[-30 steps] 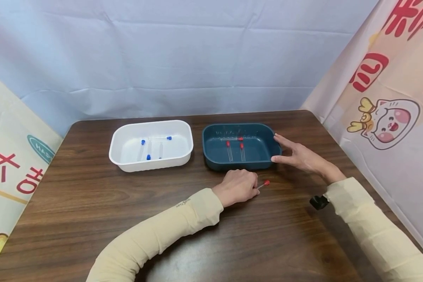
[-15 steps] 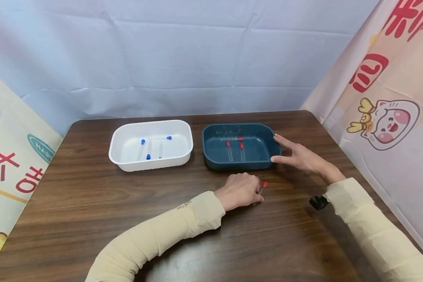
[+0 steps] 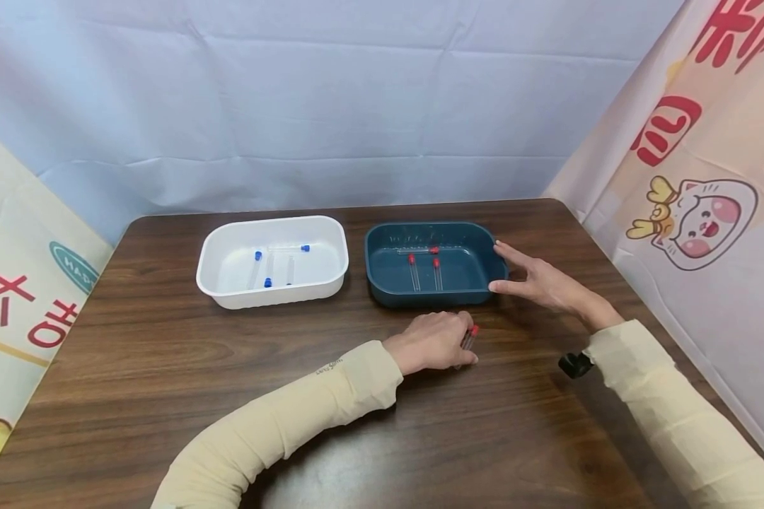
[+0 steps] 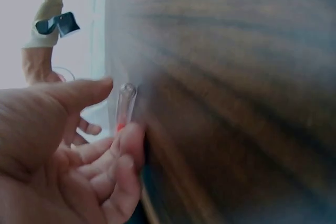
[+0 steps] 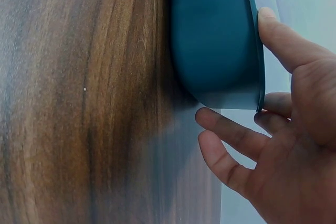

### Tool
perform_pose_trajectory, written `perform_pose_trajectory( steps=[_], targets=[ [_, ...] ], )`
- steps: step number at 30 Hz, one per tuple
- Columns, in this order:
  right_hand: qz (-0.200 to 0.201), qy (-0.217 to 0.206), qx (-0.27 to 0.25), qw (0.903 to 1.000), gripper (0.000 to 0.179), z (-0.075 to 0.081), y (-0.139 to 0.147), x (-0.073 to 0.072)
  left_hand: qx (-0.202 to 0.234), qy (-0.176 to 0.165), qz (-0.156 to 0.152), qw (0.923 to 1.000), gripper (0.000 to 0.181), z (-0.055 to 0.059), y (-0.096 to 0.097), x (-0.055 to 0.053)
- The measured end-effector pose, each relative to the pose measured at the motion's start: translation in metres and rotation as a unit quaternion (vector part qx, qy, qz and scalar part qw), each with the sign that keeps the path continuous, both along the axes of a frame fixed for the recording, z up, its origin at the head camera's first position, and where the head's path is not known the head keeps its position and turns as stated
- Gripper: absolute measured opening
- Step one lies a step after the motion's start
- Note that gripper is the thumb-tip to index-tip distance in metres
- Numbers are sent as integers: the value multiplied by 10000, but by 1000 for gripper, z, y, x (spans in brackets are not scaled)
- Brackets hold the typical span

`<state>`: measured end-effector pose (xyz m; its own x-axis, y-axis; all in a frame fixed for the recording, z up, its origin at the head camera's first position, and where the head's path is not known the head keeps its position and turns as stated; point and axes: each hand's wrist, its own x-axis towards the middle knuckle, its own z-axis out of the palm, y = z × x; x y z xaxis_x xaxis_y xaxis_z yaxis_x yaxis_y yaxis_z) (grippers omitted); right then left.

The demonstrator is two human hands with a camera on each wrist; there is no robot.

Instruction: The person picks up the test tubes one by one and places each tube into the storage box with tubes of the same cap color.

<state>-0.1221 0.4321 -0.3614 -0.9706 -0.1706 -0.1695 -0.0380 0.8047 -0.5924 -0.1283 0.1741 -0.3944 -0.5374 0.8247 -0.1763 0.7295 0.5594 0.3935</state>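
In the head view my left hand (image 3: pixel 434 341) is low over the table in front of the dark teal basin (image 3: pixel 433 300). Between its thumb and curled fingers it holds a clear test tube with a red cap (image 3: pixel 475 330). The left wrist view shows this test tube (image 4: pixel 126 100) with the cap end at the fingertips and the rounded glass end near the thumb. My right hand (image 3: pixel 544 284) touches the right end of the teal basin, thumb and fingers spread and fairly straight along the rim. Several red-capped test tubes (image 3: pixel 438 276) lie inside that basin.
A white basin (image 3: pixel 280 291) stands to the left of the teal one and contains several blue-capped test tubes (image 3: pixel 256 268). Both rest on a dark wooden table (image 3: pixel 229 367). Behind the table hangs a pale cloth (image 3: pixel 331 106), with printed sheets at either side.
The red-capped test tube has turned in my left hand: its cap has swung leftward, closer to the fingers. The left hand has shifted slightly, while my right hand stays at the basin.
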Motion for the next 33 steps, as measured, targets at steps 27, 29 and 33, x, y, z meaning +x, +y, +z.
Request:
perform_pose_trajectory(
  steps=[27,29,33],
  targets=[
    [3,73,84,9999,88,-1,0,0,-851,-420,-1154,9888,99,4,1,-25],
    [-2,77,86,9999,88,-1,0,0,-857,-422,-1151,9887,99,4,2,-25],
    [-12,96,86,9999,88,-1,0,0,-877,-485,-1098,9889,102,5,2,-24]
  ],
)
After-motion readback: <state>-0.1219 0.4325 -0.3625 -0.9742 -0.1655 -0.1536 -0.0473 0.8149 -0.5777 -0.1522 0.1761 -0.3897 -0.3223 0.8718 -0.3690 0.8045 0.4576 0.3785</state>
